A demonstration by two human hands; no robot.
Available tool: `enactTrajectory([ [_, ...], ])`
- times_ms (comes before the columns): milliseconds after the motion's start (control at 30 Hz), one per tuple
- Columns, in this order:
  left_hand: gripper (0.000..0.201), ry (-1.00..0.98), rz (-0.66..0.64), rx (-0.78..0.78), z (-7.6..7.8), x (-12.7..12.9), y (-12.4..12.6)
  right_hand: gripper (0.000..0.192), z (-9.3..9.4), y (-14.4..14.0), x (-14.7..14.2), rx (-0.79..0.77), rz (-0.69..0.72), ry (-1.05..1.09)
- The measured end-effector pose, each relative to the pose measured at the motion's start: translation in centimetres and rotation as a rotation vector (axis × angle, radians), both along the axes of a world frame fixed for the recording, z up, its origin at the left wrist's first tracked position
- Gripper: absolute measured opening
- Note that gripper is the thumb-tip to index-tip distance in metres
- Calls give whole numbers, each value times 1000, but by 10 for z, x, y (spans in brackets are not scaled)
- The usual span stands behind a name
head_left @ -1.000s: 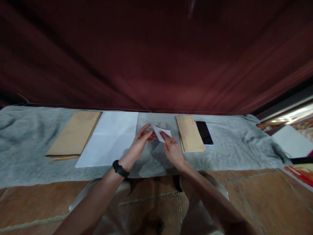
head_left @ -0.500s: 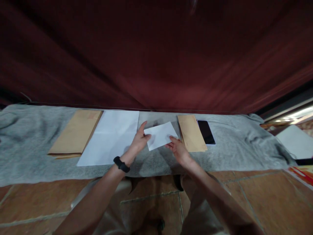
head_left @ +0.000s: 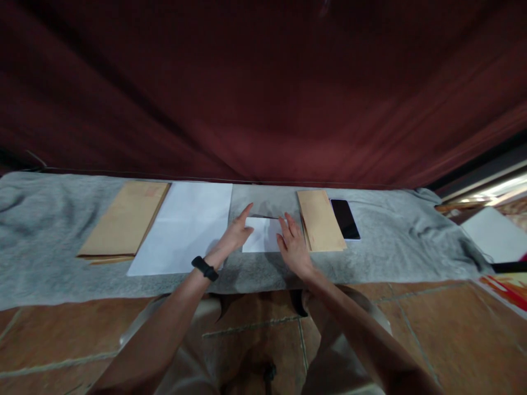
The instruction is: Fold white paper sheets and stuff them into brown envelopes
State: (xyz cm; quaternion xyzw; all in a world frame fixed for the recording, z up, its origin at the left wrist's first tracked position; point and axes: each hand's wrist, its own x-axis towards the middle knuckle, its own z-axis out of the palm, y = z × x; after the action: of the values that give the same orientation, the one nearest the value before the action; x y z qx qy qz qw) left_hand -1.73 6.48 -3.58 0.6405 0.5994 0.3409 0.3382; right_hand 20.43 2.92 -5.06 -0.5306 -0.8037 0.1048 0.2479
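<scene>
A small folded white paper [head_left: 262,237] lies on the grey cloth between my two hands, its long side roughly level. A thin dark line runs along its far edge. My left hand [head_left: 235,232], with a black band on the wrist, is at the paper's left edge, thumb and index finger apart. Over the right end of the paper, my right hand [head_left: 295,246] rests with its fingers stretched out. Left of my left hand are large white sheets [head_left: 185,225]. A stack of small brown envelopes [head_left: 323,222] sits just right of my right hand.
Larger brown envelopes [head_left: 121,219] are stacked at the left, touching the white sheets. A dark-screened phone [head_left: 345,219] lies beside the small envelopes. The grey cloth [head_left: 403,236] ends at a dark red curtain [head_left: 263,109] behind. Tiled floor [head_left: 411,318] shows in front.
The white paper went from being held tilted in both hands to lying level on the cloth. My right hand's grip has loosened, and its fingers now spread over the paper.
</scene>
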Motion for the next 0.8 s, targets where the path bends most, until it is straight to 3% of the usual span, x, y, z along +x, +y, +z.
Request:
enactTrajectory([
  [100, 84, 155, -35, -58, 2, 3, 0, 56, -6, -4, -6, -3, 68, -123],
  [200, 83, 292, -24, -15, 4, 5, -3, 56, -12, -7, -9, 9, 59, -208],
  [367, 64, 536, 20, 244, 2, 15, -18, 57, -16, -9, -10, 41, 41, -275],
  [467, 51, 595, -88, 377, -5, 31, -35, 56, -16, -9, -9, 39, 36, -313],
  [567, 58, 608, -176, 381, -17, 50, -52, 56, -17, -9, -7, 30, 59, -361],
  [800, 67, 711, -126, 328, -28, 62, -65, 56, -23, -7, -1, 47, 71, -354],
])
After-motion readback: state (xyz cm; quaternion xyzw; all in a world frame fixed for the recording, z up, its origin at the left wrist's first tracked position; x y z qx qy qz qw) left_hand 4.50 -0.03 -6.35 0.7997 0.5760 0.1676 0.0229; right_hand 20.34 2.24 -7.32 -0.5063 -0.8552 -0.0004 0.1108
